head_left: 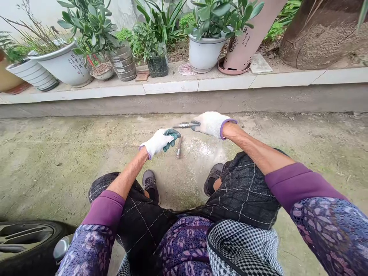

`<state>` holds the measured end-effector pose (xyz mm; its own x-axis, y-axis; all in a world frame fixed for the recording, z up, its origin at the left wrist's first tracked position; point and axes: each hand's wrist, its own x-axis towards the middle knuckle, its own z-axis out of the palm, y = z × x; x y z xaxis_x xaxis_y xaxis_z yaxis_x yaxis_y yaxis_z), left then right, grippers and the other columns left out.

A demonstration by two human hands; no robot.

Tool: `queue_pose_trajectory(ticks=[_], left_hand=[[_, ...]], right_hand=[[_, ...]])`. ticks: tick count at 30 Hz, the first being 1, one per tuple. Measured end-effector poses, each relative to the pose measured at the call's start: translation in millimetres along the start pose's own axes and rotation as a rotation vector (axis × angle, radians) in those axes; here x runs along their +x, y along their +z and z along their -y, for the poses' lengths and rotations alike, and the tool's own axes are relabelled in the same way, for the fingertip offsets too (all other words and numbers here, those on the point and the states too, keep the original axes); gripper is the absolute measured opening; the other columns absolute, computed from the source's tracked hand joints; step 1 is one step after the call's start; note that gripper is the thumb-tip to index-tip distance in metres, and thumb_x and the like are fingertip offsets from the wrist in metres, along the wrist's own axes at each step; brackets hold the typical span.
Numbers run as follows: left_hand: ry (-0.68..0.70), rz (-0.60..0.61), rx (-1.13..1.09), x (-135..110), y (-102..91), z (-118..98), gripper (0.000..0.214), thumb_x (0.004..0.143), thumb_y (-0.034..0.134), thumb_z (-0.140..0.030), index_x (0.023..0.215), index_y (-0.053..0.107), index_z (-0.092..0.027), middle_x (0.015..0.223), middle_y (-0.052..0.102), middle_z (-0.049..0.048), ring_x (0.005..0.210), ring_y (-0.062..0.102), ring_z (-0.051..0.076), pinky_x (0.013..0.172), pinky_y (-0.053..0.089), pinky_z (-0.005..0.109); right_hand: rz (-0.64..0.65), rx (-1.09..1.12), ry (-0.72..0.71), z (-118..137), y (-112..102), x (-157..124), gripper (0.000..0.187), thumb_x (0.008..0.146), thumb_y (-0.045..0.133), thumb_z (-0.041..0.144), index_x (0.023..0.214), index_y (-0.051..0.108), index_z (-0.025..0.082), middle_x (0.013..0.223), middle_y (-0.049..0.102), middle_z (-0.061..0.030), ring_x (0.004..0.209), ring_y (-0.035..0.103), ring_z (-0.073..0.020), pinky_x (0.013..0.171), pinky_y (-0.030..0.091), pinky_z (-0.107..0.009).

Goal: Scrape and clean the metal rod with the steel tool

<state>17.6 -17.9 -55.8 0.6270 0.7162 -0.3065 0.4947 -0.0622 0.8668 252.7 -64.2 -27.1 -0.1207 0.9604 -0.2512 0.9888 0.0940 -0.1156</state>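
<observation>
My left hand (161,142), in a white glove with green-coated fingers, hovers over the concrete with its fingers curled in. Whatever is inside them, if anything, is hidden. Just to its right, a thin reddish-brown stick with a shiny metallic end (178,148) lies on the ground. My right hand (211,123), gloved alike, pinches one end of a dark grey rod with a silvery wrapped middle (183,125). That rod is held roughly level, its free end pointing left above the fingers of my left hand. Whitish powder (205,149) is scattered on the concrete below my right hand.
A low tiled ledge (172,87) runs across ahead, bearing several potted plants, among them a white pot (204,53) and a tall pink pot (238,50). A car wheel (57,230) stands at the lower left. My shoes (150,182) flank the work spot.
</observation>
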Motion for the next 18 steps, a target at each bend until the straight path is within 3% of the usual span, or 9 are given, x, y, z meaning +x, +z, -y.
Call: queue_pose_trajectory(ticks=[4, 10, 13, 18], left_hand=[[0.046, 0.009, -0.173, 2, -1.3, -5, 0.032, 0.083, 0.053, -0.016, 0.11, 0.07, -0.009, 0.067, 0.063, 0.0, 0.039, 0.046, 0.006, 0.036, 0.039, 0.019], [0.027, 0.043, -0.176, -3, 0.3, -6, 0.027, 0.083, 0.055, -0.017, 0.105, 0.07, -0.009, 0.06, 0.058, -0.0026, 0.039, 0.046, 0.007, 0.036, 0.038, 0.019], [0.041, 0.069, -0.141, -5, 1.9, -8, 0.026, 0.084, 0.055, -0.017, 0.103, 0.071, -0.01, 0.058, 0.056, -0.0035, 0.039, 0.045, 0.006, 0.037, 0.036, 0.017], [0.05, 0.077, -0.145, -5, 2.3, -10, 0.026, 0.082, 0.052, -0.013, 0.101, 0.07, -0.011, 0.058, 0.055, -0.0032, 0.041, 0.045, 0.007, 0.038, 0.036, 0.017]], right_hand=[[-0.128, 0.043, 0.057, -6, -16, -7, 0.038, 0.092, 0.052, 0.043, 0.118, 0.07, 0.022, 0.097, 0.074, -0.0087, 0.081, 0.067, -0.023, 0.066, 0.041, -0.032], [-0.235, 0.077, 0.038, -10, -15, -1, 0.031, 0.091, 0.057, 0.038, 0.112, 0.072, 0.02, 0.092, 0.071, -0.01, 0.078, 0.064, -0.0225, 0.067, 0.042, -0.032], [-0.253, 0.345, 0.018, -7, -16, -1, 0.026, 0.091, 0.059, 0.036, 0.105, 0.072, 0.019, 0.08, 0.066, -0.0054, 0.066, 0.058, -0.0159, 0.059, 0.042, -0.028], [-0.013, 1.035, -0.045, 7, -18, -16, 0.028, 0.087, 0.065, 0.035, 0.104, 0.069, 0.013, 0.062, 0.051, 0.0022, 0.044, 0.039, -0.007, 0.036, 0.033, -0.02]])
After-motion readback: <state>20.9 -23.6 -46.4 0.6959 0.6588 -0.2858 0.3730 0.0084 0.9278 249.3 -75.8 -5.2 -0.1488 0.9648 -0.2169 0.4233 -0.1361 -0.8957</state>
